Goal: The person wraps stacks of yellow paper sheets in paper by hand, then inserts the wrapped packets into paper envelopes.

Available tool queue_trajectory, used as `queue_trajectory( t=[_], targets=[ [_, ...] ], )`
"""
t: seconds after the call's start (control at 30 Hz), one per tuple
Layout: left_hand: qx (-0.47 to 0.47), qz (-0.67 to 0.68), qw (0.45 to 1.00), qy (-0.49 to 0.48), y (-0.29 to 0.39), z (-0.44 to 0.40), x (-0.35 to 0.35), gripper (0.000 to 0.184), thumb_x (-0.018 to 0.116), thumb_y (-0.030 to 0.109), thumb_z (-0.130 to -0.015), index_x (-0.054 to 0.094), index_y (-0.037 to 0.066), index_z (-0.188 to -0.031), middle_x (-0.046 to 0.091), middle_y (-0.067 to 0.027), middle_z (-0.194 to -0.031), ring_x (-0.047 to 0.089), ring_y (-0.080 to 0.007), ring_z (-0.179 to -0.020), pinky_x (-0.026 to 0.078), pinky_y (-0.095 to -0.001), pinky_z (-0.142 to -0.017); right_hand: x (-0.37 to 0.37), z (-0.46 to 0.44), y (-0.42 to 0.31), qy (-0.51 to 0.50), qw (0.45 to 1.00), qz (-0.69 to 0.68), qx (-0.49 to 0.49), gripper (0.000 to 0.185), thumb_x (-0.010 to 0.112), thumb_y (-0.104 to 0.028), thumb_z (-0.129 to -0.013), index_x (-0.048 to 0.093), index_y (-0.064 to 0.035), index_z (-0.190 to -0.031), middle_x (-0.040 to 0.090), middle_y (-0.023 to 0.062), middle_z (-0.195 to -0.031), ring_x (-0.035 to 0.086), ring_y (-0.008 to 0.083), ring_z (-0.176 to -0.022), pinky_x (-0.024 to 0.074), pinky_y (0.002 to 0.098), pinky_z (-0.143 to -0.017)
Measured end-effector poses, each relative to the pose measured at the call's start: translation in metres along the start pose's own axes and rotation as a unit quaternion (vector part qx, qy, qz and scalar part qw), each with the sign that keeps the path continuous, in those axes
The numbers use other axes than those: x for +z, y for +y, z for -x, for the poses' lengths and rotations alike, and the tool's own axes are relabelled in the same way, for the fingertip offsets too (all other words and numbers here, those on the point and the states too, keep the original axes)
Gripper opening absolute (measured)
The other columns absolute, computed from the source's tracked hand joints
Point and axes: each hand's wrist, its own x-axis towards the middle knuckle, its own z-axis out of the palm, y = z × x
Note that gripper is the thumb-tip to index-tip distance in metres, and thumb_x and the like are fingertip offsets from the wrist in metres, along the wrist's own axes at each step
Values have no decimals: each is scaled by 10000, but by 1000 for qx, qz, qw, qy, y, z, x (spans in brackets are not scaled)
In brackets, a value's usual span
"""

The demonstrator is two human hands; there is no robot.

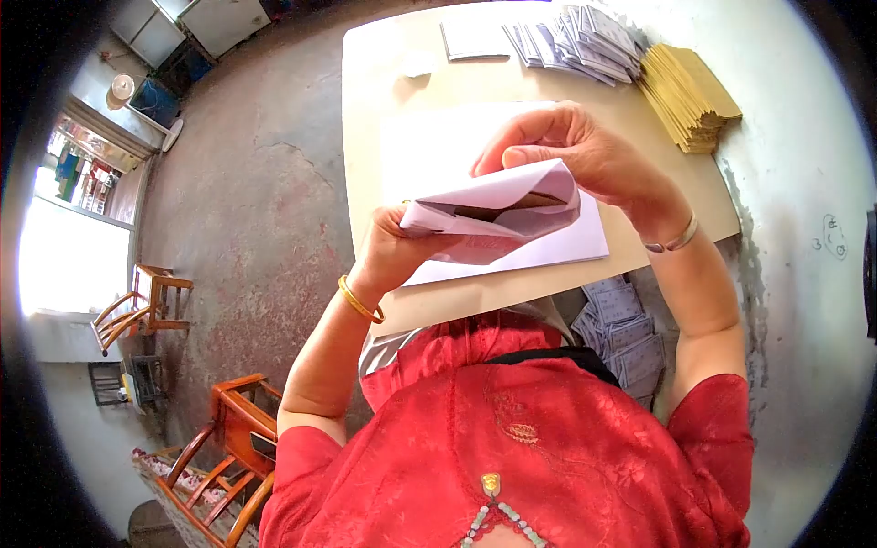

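My left hand grips the left end of a white paper envelope, held above the table. The envelope gapes toward me, and something brown shows inside; I cannot make out what it is. My right hand is at the envelope's far edge, fingers curled and thumb resting along that edge; its fingertips are partly hidden behind the paper. Beneath both hands lie large white sheets on the tan-covered table.
At the table's far side are a white pad, a fanned pile of white packets and a stack of yellow-brown envelopes by the wall. More packets sit below the near edge. Wooden chairs stand at left.
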Motion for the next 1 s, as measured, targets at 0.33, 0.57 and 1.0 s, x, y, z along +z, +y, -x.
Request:
queue_trajectory(
  t=[0.33,0.57,1.0],
  targets=[
    [-37,-28,998,-36,7,2,0,117,766,10,-808,758,31,-923,712,25,-848,634,-59,-785,548,-252,-705,12,1,-13,-24,955,287,-77,190,719,-135,-864,703,-30,-1022,703,69,-896,659,148,-837,523,287,-767],
    [-93,-45,993,-52,11,3,-3,131,769,-7,-792,753,28,-917,688,44,-818,613,-46,-751,531,-244,-662,18,0,-16,2,863,478,-163,144,645,-188,-876,630,-46,-896,606,188,-720,617,378,-675,482,439,-623],
    [-70,-35,995,-59,5,2,-3,159,773,-30,-768,745,12,-919,704,17,-836,630,-66,-764,539,-251,-677,19,-4,-16,1,817,557,-145,221,644,-280,-873,593,-68,-841,611,166,-672,637,378,-676,489,472,-602]
  ],
)
